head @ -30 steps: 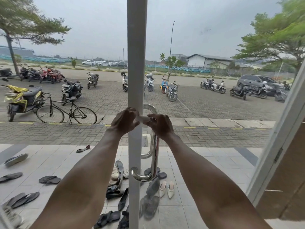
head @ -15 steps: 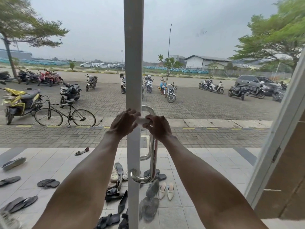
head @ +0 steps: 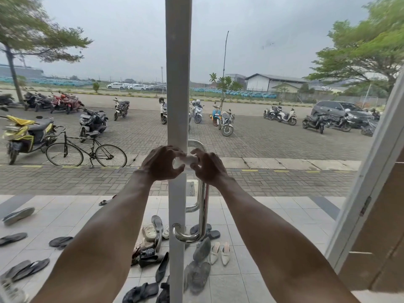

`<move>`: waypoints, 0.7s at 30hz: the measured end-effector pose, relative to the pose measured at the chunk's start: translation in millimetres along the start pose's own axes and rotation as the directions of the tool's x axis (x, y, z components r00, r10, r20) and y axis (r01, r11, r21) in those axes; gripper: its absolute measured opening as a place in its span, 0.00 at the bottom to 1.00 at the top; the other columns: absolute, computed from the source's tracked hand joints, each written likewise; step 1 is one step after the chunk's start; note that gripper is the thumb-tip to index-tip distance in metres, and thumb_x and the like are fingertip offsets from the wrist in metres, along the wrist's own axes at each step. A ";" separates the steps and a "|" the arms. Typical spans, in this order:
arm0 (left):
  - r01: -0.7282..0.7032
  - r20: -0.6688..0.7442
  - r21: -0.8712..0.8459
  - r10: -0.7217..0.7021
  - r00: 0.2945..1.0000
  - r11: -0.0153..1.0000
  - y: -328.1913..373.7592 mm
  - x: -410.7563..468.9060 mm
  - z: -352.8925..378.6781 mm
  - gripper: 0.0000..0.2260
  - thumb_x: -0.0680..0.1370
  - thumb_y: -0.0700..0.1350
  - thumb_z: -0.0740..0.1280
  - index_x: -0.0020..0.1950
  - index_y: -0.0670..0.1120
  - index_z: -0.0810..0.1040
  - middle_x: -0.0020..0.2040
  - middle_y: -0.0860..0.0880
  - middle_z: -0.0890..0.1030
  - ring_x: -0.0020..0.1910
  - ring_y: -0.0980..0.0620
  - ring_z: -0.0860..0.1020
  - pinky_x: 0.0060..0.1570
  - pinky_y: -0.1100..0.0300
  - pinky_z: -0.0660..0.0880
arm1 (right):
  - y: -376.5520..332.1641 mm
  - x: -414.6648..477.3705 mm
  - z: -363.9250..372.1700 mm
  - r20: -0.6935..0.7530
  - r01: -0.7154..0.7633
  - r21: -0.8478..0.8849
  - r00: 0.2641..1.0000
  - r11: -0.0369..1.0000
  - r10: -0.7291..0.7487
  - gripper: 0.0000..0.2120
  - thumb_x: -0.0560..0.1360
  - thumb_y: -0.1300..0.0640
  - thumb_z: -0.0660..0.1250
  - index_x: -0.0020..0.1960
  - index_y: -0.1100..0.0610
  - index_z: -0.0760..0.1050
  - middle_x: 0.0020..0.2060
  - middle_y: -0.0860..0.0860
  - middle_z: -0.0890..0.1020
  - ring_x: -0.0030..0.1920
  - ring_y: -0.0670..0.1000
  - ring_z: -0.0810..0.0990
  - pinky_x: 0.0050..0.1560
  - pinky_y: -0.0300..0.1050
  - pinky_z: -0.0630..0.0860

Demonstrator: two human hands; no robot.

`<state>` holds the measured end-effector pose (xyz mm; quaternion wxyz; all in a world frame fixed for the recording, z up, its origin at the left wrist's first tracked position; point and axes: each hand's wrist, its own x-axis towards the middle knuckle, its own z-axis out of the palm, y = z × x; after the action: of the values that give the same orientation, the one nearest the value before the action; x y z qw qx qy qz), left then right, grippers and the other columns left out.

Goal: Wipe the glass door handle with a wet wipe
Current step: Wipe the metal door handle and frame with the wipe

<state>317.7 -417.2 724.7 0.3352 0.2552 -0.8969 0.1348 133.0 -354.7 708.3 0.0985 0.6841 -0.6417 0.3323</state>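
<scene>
Wipe [head: 185,159] is pinched between left hand [head: 160,164] and right hand [head: 207,168], at the upper end of the steel handle [head: 203,204]. Handle is mounted on the white frame [head: 178,84]. Sandals [head: 197,274] lie below the handle, beyond the glass.

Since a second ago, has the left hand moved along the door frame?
No real shift: the left hand sits at the same height on the white door frame, level with the handle's top bend, pinching the wet wipe.
</scene>
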 end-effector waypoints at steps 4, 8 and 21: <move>0.012 0.018 -0.012 -0.012 1.000 1.000 0.7 2.8 7.0 0.16 0.72 0.48 0.73 0.58 0.46 0.83 0.55 0.49 0.85 0.56 0.49 0.81 0.51 0.51 0.81 | 8.2 -9.4 -0.5 -0.002 0.015 -0.011 1.000 1.000 -0.015 0.15 0.77 0.54 0.65 0.63 0.55 0.75 0.49 0.56 0.84 0.50 0.60 0.82 0.54 0.53 0.76; -0.002 0.010 -0.003 0.002 1.000 1.000 17.0 9.6 14.6 0.14 0.73 0.45 0.73 0.58 0.47 0.82 0.52 0.48 0.85 0.52 0.47 0.81 0.46 0.51 0.81 | 20.4 -17.4 -6.9 0.010 0.009 -0.052 1.000 0.999 -0.009 0.13 0.78 0.53 0.63 0.61 0.54 0.76 0.49 0.57 0.85 0.50 0.61 0.83 0.51 0.53 0.77; 0.062 0.076 0.110 -0.070 0.995 0.992 0.4 12.5 14.0 0.16 0.71 0.51 0.77 0.58 0.52 0.84 0.49 0.51 0.86 0.49 0.48 0.82 0.56 0.52 0.76 | -5.5 -4.2 -4.9 -0.093 0.084 -0.017 0.992 0.996 -0.085 0.10 0.71 0.57 0.72 0.52 0.54 0.83 0.42 0.56 0.86 0.44 0.58 0.84 0.44 0.50 0.80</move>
<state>301.9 -427.2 722.7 0.2894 0.3075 -0.8919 0.1617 136.8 -347.7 711.2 0.1468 0.6936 -0.6091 0.3554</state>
